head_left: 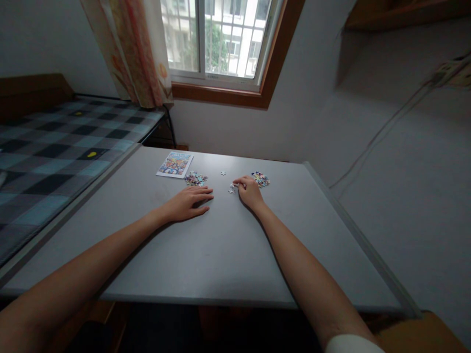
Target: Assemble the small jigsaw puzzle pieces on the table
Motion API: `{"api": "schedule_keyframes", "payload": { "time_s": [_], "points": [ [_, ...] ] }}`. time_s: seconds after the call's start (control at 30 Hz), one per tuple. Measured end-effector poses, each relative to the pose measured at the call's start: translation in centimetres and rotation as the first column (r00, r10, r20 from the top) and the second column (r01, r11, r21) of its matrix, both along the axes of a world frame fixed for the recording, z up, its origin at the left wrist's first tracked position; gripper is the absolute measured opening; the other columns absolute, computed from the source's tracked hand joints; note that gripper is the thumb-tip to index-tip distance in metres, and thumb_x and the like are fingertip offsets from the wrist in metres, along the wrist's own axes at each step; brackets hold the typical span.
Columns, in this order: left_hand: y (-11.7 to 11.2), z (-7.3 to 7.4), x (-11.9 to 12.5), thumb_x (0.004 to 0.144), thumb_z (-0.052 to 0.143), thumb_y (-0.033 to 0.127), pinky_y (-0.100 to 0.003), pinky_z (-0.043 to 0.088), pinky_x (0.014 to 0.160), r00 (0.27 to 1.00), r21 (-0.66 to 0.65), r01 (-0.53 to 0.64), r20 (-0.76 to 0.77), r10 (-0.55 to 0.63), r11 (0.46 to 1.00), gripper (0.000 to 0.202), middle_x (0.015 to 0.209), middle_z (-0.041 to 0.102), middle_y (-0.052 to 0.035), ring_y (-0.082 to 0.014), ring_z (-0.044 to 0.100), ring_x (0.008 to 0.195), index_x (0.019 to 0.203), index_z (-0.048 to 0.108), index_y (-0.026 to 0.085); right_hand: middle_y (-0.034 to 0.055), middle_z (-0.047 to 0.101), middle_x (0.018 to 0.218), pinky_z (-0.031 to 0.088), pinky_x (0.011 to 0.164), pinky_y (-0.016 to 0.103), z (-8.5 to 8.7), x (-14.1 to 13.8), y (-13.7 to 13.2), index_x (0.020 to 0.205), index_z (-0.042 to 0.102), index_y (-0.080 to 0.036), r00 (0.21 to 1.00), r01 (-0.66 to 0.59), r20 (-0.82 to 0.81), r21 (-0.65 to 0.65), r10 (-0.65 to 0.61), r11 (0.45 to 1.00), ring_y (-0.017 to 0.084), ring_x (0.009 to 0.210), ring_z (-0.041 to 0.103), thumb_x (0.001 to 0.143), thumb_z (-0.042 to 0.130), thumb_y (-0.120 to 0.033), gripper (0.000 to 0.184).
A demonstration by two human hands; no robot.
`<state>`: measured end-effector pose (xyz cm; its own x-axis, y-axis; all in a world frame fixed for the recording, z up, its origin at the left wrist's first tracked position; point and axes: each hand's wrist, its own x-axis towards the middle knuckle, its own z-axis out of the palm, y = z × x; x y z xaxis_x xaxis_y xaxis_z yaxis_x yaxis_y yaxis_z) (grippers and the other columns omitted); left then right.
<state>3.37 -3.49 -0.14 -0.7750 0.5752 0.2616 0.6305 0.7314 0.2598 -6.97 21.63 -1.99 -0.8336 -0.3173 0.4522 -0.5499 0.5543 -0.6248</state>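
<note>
Home bedroom: bed (55, 152) with checked cover at 9 o'clock, patterned curtain (136, 59) at 11 o'clock, barred window (221, 44) at 12 o'clock, plain grey bench (221, 255) at 6 o'clock.

The left heap (196, 179) and the right heap (260, 179) of puzzle pieces near the far edge of the desk (228, 250) are too small to tell shapes or prints, and so is the drawing on the picture card (175, 163) beside the left one. The right hand (250, 192) curls its fingertips over a few pale pieces (231, 188), and whether it pinches one or only touches them cannot be told. The left forearm (73, 274) and the right forearm (305, 279) run out at the bottom edge, the bed (47, 157) is cut off at the left, the shelf (401, 14) at the top, and the wall socket (451, 71) is a blur.
</note>
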Motion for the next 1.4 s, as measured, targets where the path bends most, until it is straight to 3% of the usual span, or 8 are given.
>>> {"api": "schedule_keyframes", "payload": {
  "time_s": [1.4],
  "points": [
    [0.04,0.13,-0.05,0.092,0.051,0.044,-0.045,0.04,0.112,1.0,0.03,0.006,-0.007,-0.006,1.0,0.043,0.139,0.057,-0.0082,-0.0254,0.051,0.13,0.126,0.064,0.021,0.0065,0.069,0.087,0.047,0.088,0.032,-0.06,0.13,-0.08,0.081,0.074,-0.017,1.0,-0.002,-0.01,0.041,0.002,0.999,0.017,0.085,0.063,0.08,0.049,-0.006,0.028]
  ]
}}
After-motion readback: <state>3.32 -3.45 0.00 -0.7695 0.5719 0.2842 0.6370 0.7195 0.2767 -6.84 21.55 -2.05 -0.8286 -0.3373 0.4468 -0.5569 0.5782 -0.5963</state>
